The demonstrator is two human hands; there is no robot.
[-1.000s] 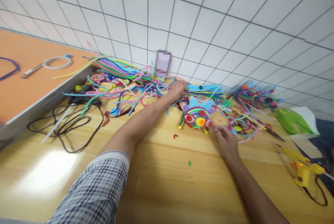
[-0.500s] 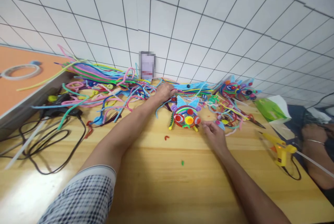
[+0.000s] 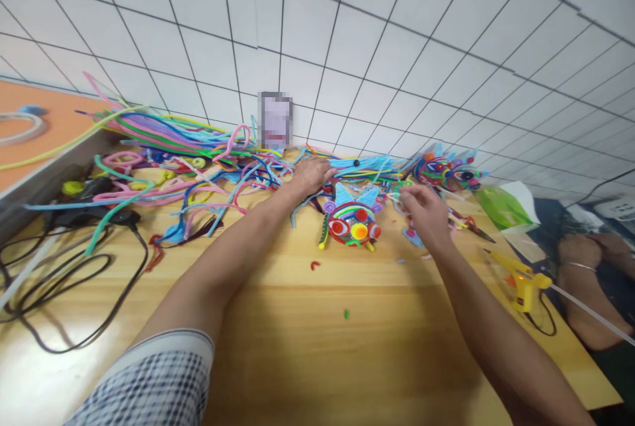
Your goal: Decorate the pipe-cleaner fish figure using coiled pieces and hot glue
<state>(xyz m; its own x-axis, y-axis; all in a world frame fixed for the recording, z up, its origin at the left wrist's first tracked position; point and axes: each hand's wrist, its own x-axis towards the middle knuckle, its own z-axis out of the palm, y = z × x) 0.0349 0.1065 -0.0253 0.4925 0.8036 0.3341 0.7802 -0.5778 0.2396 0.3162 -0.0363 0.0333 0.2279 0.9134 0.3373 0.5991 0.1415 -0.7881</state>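
Observation:
My left hand lies on the pile of pipe cleaners at the back, palm down with fingers loosely extended, next to a bundle of light blue pipe cleaners. To its right stands a colourful face-like figure made of coiled pipe cleaners, with two blue pointed ears, red rings and a yellow centre. Neither hand touches it. My right hand is right of the figure, over a heap of small pieces, near a green pipe cleaner piece. Its thumb and fingers are pinched together; what is between them is too small to make out.
A second figure stands at the back right. Scissors, a green packet and a yellow glue gun lie at right, near another person's arm. Black cables coil at left. A phone leans on the wall.
My right hand has moved up and away from beside the figure to the heap of small pieces. My left hand stays on the pile. The view has shifted slightly.

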